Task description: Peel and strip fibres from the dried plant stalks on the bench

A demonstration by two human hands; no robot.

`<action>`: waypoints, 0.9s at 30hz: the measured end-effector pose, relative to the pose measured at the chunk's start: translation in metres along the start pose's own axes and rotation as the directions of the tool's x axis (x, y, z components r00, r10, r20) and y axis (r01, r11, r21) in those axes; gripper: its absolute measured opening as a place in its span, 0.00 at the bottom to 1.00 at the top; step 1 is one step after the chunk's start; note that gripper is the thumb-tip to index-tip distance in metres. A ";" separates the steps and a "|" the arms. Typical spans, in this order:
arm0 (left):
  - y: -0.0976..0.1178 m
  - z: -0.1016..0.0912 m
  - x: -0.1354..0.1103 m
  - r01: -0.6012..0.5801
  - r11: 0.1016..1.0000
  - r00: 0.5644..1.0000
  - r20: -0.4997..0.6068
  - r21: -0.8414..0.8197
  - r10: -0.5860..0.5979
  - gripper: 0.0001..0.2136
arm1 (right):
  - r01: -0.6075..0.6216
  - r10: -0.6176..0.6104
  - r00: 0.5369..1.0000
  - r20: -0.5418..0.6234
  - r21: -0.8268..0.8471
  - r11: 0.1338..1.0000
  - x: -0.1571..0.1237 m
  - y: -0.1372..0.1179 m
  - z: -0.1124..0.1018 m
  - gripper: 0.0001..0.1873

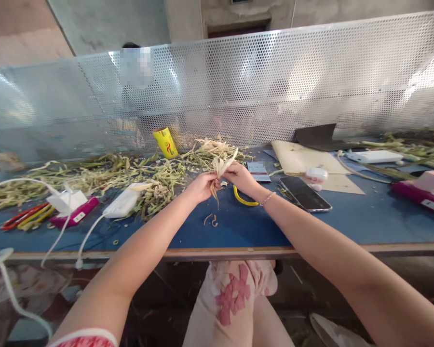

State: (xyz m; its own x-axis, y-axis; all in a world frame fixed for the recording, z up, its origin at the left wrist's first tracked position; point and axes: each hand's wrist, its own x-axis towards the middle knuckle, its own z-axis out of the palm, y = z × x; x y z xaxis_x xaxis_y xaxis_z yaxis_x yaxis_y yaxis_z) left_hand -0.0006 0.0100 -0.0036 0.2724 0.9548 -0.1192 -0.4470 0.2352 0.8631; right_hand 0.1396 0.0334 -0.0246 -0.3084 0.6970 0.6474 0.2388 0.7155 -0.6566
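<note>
Pale dried husk bundle (pixel 222 167), upright, strips fanning at top, thin strand dangling below, held above blue table (pixel 235 231)

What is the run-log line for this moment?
left hand: grips pale stalk | right hand: grips same stalk | below: yellow band on blue table | behind: plant trimmings

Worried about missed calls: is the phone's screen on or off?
Off: the phone lies face up on the blue table, right of the right hand, its screen black.
</note>
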 end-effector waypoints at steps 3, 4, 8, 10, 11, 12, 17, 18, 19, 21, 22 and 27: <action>0.000 -0.001 -0.001 0.054 0.998 0.998 0.027 0.008 -0.054 0.08 | 0.036 -0.035 0.999 0.040 -0.005 0.999 0.000 -0.001 -0.003 0.09; 0.000 -0.001 -0.002 0.064 0.998 0.998 0.028 0.011 -0.064 0.08 | 0.050 -0.049 0.998 0.050 -0.013 0.999 0.000 -0.001 -0.004 0.10; -0.001 -0.001 -0.002 0.073 0.997 0.997 0.034 0.006 -0.073 0.09 | 0.077 -0.076 0.997 0.019 -0.070 0.995 0.000 -0.004 -0.006 0.09; -0.001 -0.001 -0.001 0.067 0.998 0.997 0.038 -0.001 -0.067 0.10 | 0.068 -0.068 0.998 0.001 -0.107 0.992 0.000 -0.004 -0.006 0.08; -0.001 -0.001 0.000 0.064 0.998 0.997 0.039 -0.004 -0.064 0.10 | 0.061 -0.062 0.998 0.000 -0.127 0.990 0.000 -0.005 -0.005 0.08; -0.001 -0.001 0.000 0.059 0.998 0.998 0.038 -0.005 -0.059 0.10 | 0.057 -0.057 0.998 0.003 -0.150 0.987 0.000 -0.004 -0.005 0.07; -0.003 -0.002 0.002 -0.012 1.000 0.999 0.043 0.017 0.011 0.07 | 0.088 -0.081 0.996 0.033 -0.278 0.956 0.001 -0.001 -0.002 0.07; -0.003 -0.003 0.002 -0.040 0.999 0.998 0.042 0.025 0.039 0.06 | 0.091 -0.086 0.996 0.027 -0.296 0.951 0.001 0.000 -0.002 0.07; -0.003 -0.003 0.002 -0.068 0.997 0.997 0.041 0.034 0.066 0.05 | 0.089 -0.087 0.996 0.019 -0.309 0.947 0.001 0.001 -0.002 0.07; -0.003 -0.003 0.001 -0.111 0.992 0.993 0.041 0.057 0.109 0.04 | 0.066 -0.070 0.998 -0.001 -0.324 0.944 0.001 0.000 -0.002 0.07; -0.003 -0.004 0.001 -0.122 0.990 0.992 0.042 0.066 0.120 0.04 | 0.043 -0.049 0.999 -0.009 -0.328 0.944 0.001 0.000 -0.002 0.07; -0.002 -0.006 0.002 -0.156 0.985 0.988 0.021 0.069 0.154 0.06 | -0.174 0.170 0.985 -0.041 -0.220 0.960 0.000 -0.009 0.001 0.05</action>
State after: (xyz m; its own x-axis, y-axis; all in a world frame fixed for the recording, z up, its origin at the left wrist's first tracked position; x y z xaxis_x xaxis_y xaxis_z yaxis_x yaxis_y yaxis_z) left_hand -0.0039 0.0121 -0.0087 0.2181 0.9756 0.0260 -0.4244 0.0708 0.9027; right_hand 0.1367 0.0267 -0.0191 -0.2253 0.8096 0.5420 0.4853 0.5756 -0.6582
